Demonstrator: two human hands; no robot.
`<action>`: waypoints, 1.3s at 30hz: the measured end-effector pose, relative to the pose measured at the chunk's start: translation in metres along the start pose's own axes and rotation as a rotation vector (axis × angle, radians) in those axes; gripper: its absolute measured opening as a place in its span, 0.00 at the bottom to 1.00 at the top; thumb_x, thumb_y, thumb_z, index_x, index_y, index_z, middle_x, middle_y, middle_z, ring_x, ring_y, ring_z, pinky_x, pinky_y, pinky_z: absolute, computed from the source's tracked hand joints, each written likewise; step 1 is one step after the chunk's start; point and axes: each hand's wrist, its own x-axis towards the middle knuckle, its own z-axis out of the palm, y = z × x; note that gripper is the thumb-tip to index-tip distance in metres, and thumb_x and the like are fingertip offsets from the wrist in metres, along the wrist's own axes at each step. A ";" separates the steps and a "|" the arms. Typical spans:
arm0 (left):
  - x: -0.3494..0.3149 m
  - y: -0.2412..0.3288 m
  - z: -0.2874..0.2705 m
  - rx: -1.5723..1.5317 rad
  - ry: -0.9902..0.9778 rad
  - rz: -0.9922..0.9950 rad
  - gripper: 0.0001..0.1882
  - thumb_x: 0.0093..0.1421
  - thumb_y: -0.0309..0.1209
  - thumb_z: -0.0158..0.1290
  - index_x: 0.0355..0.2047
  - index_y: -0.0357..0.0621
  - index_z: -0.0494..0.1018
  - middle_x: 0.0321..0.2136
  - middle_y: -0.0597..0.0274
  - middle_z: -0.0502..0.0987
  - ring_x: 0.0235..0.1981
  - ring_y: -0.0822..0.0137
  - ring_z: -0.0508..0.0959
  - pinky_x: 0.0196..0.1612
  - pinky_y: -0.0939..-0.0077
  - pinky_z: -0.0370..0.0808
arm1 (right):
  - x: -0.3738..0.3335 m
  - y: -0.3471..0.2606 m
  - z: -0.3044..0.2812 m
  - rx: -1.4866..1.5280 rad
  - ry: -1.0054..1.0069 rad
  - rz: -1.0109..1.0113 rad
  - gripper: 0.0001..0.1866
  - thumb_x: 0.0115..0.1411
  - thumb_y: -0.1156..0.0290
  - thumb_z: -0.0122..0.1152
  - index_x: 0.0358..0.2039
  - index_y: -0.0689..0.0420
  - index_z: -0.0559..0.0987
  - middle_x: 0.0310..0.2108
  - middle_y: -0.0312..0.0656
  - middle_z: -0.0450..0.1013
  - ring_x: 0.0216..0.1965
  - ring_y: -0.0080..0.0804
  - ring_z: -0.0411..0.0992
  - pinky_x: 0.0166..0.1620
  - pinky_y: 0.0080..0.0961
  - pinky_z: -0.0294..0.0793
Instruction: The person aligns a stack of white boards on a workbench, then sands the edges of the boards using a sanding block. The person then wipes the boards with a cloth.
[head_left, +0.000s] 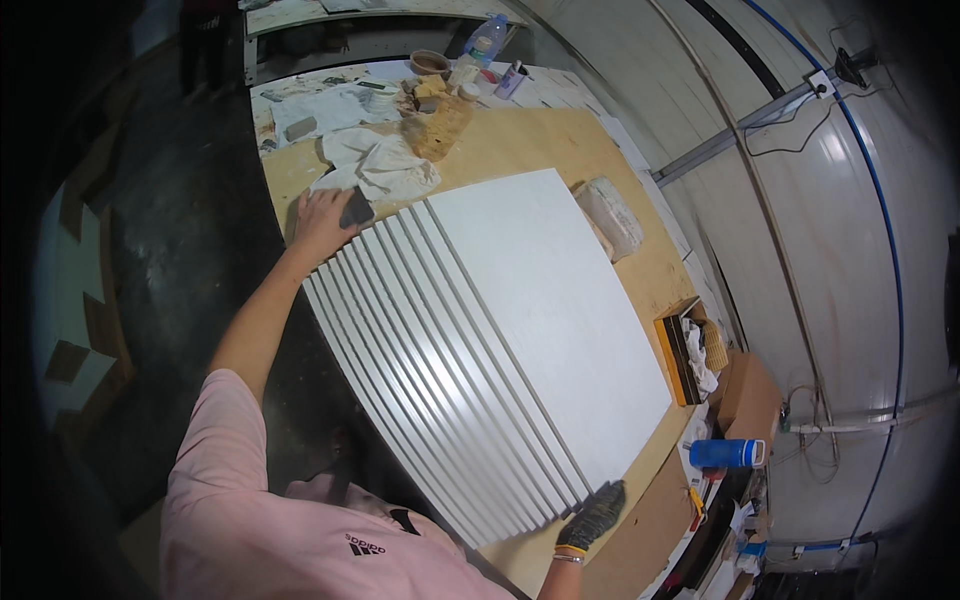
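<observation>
Pressing a dark sanding block point(356, 209) against the far corner of the fanned stack of white panels point(520, 330), left hand point(322, 222) bare, fingers closed around the block. Lying across a plywood bench point(560, 150), panels overlapped like steps, topmost one broad and flat. Beyond the left hand, crumpled white rags point(378, 165) and a clear plastic bottle point(484, 40). Resting on the near right corner of the stack, right hand point(594, 515) in a dark glove, fingers spread flat, gripping nothing. Farther right, a blue cylinder point(727, 453) at the bench edge.
</observation>
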 end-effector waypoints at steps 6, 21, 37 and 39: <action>-0.041 0.067 -0.049 -0.456 0.232 0.126 0.32 0.52 0.35 0.63 0.60 0.54 0.73 0.52 0.50 0.74 0.54 0.50 0.74 0.56 0.53 0.71 | 0.044 -0.075 0.069 -0.822 -0.238 -0.593 0.19 0.71 0.64 0.52 0.54 0.65 0.75 0.58 0.51 0.68 0.61 0.41 0.67 0.61 0.36 0.70; -0.077 0.092 -0.024 -0.118 0.320 0.081 0.32 0.51 0.35 0.65 0.59 0.55 0.75 0.48 0.49 0.75 0.50 0.49 0.73 0.55 0.55 0.65 | 0.058 -0.074 0.160 -1.153 -0.572 -0.882 0.24 0.64 0.61 0.59 0.53 0.67 0.76 0.56 0.59 0.71 0.61 0.53 0.64 0.64 0.46 0.64; -0.239 0.245 -0.038 -0.220 0.162 0.151 0.32 0.49 0.32 0.65 0.58 0.55 0.74 0.51 0.52 0.71 0.51 0.53 0.70 0.52 0.54 0.64 | 0.068 -0.070 0.162 -1.154 -0.585 -0.903 0.23 0.63 0.60 0.57 0.48 0.67 0.77 0.51 0.60 0.73 0.57 0.56 0.67 0.62 0.46 0.66; -0.322 0.306 -0.029 -0.324 0.020 0.264 0.29 0.48 0.36 0.64 0.53 0.60 0.78 0.49 0.56 0.73 0.49 0.56 0.72 0.51 0.56 0.65 | 0.069 -0.071 0.162 -1.151 -0.587 -0.931 0.22 0.62 0.60 0.58 0.47 0.67 0.78 0.50 0.60 0.74 0.56 0.55 0.69 0.61 0.46 0.67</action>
